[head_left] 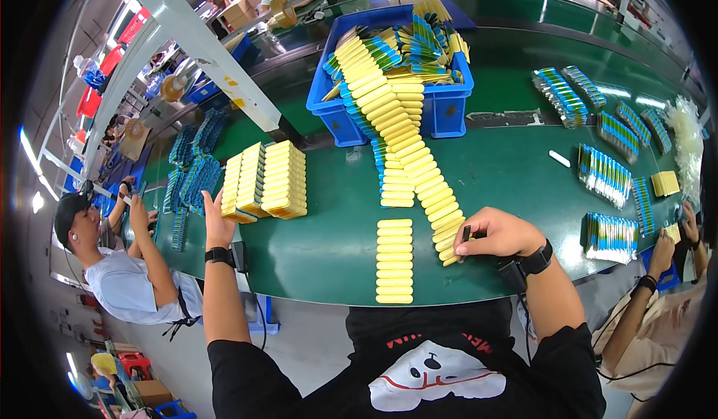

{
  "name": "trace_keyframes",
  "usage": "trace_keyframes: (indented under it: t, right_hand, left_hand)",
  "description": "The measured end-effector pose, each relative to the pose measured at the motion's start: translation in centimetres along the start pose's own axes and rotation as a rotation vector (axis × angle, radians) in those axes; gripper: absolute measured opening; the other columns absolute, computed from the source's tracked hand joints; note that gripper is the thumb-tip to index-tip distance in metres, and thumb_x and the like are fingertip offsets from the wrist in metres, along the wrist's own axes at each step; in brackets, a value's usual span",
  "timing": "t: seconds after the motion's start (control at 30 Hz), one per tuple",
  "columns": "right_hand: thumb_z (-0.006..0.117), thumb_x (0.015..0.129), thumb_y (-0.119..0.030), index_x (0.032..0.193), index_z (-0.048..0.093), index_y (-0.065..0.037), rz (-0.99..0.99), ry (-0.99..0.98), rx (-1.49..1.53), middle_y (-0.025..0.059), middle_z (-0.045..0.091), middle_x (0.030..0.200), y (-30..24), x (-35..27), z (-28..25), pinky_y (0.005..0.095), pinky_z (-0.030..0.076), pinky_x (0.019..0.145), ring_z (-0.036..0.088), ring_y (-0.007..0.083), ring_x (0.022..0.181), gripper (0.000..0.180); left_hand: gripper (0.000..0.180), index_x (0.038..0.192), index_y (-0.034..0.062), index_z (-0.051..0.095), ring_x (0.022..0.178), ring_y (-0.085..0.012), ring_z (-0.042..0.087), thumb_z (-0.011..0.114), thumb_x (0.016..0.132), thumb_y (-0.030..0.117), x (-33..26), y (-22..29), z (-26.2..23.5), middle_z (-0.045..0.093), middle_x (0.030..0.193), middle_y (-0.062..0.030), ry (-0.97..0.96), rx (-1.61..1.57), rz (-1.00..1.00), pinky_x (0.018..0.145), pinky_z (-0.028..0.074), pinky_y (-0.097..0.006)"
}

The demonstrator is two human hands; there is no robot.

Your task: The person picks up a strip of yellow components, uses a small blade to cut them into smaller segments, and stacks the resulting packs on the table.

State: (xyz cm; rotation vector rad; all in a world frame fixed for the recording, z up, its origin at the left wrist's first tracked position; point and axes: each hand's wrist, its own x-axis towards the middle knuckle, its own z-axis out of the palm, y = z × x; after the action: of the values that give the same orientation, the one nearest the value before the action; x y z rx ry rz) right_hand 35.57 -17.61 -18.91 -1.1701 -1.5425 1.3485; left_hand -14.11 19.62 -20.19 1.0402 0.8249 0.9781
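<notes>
A long row of yellow, rounded pieces slants from a blue crate down the green table. My right hand is closed at the row's near end, pinching a small dark stick-like object whose kind I cannot make out. Left of that hand lies a short, straight block of the same yellow pieces. At the left, my left hand has its fingers stretched out against the side of upright yellow stacks. The crate is heaped with loose yellow, blue and green flat pieces.
Bundles of blue-green packets are spread at the right, near clear plastic bags. More blue bundles lie at the left beside a white metal post. A person works at left; another person's hands are at right.
</notes>
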Motion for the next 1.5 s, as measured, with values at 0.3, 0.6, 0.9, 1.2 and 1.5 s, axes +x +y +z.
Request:
trace_keyframes:
  t: [0.3,0.6,0.9,1.2,1.5]
  right_hand:
    - [0.073,0.092,-0.016,0.093,0.072,0.0,0.04,-0.031,-0.003,0.0053,0.071,0.083,-0.1,0.8,0.1,0.0277,0.048,0.075,0.062,0.0115,0.078,0.016]
    - [0.071,0.094,-0.013,0.097,0.072,0.002,0.065,0.023,0.21,0.0054,0.073,0.087,-0.2,0.1,0.5,0.0266,0.05,0.08,0.064,0.0105,0.083,0.015]
    - [0.069,0.093,-0.008,0.096,0.072,0.003,0.003,0.052,0.39,0.0074,0.073,0.091,0.0,-0.3,-0.1,0.0283,0.052,0.081,0.067,0.014,0.085,0.012]
    - [0.07,0.093,-0.012,0.095,0.072,0.002,-0.061,0.1,0.395,0.0067,0.073,0.091,0.1,-0.9,0.0,0.0268,0.051,0.078,0.065,0.0121,0.081,0.014]
    - [0.067,0.093,-0.009,0.094,0.069,0.003,-0.289,0.258,0.59,0.0105,0.072,0.092,0.6,-0.2,-0.1,0.031,0.056,0.079,0.068,0.0163,0.083,0.013]
  left_hand:
    - [0.078,0.152,-0.0021,0.035,0.142,-0.0223,0.042,0.023,0.106,0.06,-0.4,-1.0,1.2,0.046,0.153,-0.012,-0.092,0.164,0.083,0.118,0.03,-0.037]
    - [0.034,0.127,-0.0043,0.054,0.106,-0.0168,0.056,0.049,0.107,0.023,-3.5,-0.9,4.5,0.061,0.116,-0.011,0.461,0.706,0.703,0.096,0.044,-0.031]
    - [0.039,0.12,0.0102,0.066,0.126,-0.0363,0.053,0.072,0.081,0.008,-13.7,-4.3,24.7,0.059,0.136,-0.014,-0.961,1.147,0.51,0.105,0.043,-0.045]
    - [0.05,0.123,0.0125,0.066,0.137,-0.0371,0.043,0.06,0.077,-0.004,-11.9,-5.4,26.3,0.051,0.144,-0.0139,-1.244,1.278,0.535,0.112,0.037,-0.048]
    - [0.041,0.121,0.0112,0.068,0.136,-0.0381,0.044,0.06,0.082,-0.002,-12.7,-8.7,28.3,0.053,0.142,-0.0158,-1.171,1.137,0.642,0.111,0.04,-0.047]
